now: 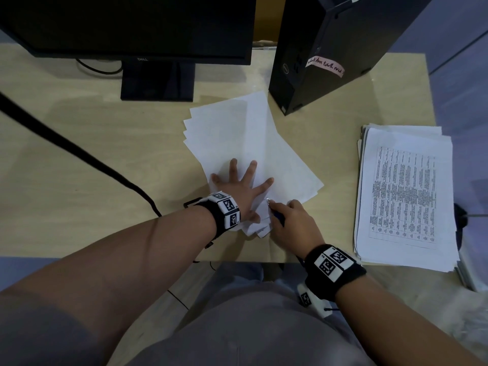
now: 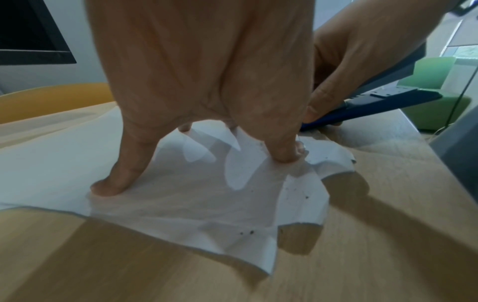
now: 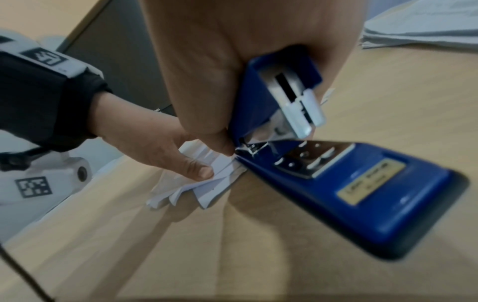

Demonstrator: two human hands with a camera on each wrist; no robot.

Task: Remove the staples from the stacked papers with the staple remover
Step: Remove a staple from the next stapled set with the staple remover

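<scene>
Blue stapler-type staple remover sits in the right hand, fingers wrapped round its upper arm; its hinged end points at the corner of the stacked papers, metal tip touching the sheets there; tool is splayed apart, base plate and anvil facing the right wrist camera; whether the tip is actually under a staple, cannot tell, too blurred.

Left hand lies flat on the stack, fingers straight and spread, pressing down; thumb pins the fanned, crumpled corner just beside the tool tip; small dark specks show on the paper near that corner in the left wrist view.

Stack lies mid-desk, tilted, sheets fanned at the far edge, near corner by the desk's front edge between both hands; second paper pile with a printed table on top sits well apart to the right, at the desk edge.

Monitor on its stand at the back left; black PC tower back right, pink handwritten label on it, near the stack's far corner; black cable runs diagonally across the left of the desk.
</scene>
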